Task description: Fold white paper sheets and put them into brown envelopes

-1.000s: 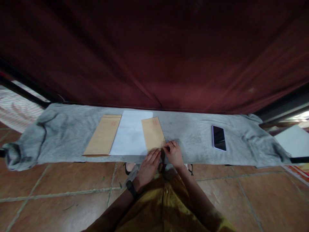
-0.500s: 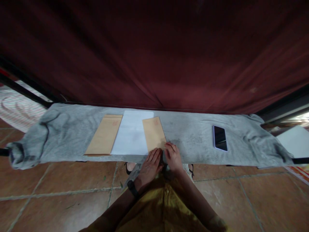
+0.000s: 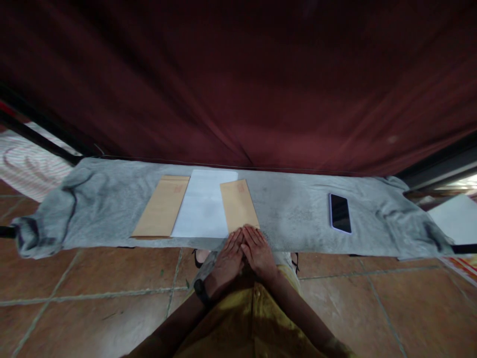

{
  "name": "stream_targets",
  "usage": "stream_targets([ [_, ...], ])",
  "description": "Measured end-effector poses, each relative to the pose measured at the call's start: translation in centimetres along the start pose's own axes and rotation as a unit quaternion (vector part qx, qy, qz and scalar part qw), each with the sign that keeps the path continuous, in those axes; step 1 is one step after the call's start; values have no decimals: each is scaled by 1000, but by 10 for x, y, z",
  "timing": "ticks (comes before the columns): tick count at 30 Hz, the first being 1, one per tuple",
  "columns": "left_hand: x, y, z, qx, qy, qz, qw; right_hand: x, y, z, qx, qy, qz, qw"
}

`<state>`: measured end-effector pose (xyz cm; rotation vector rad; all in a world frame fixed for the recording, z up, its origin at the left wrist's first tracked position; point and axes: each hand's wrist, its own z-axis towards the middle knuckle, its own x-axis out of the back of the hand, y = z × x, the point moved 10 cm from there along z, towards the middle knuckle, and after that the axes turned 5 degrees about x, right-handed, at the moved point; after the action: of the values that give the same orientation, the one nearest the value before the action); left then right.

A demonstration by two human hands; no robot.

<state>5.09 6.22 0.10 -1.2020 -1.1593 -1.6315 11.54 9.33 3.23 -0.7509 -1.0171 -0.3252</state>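
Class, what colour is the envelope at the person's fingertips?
Tan; the envelope shows best in the head view.

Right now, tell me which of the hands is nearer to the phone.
Right. The right hand is left of the phone, at the near end of a brown envelope; the left hand is beside it, farther left of the phone.

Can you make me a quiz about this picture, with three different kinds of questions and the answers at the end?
1. True or false: the smartphone is touching the right hand.

2. Which wrist wears the dark wristwatch?
A) The person's right
B) The person's left
C) Neither

3. Fill in the blank: the right hand and the left hand both rest at the near end of a brown ____, which partly overlaps the white paper.

Key: 1. False; 2. B; 3. envelope.
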Motion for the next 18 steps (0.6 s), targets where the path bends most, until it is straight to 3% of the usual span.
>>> stream_targets([
  [7, 9, -7, -4, 4, -7, -1, 1000, -4, 8, -5, -20, -5, -39, 999],
  [18, 9, -22, -17, 8, 4, 24, 1000, 9, 31, -14, -42, 11, -70, 997],
])
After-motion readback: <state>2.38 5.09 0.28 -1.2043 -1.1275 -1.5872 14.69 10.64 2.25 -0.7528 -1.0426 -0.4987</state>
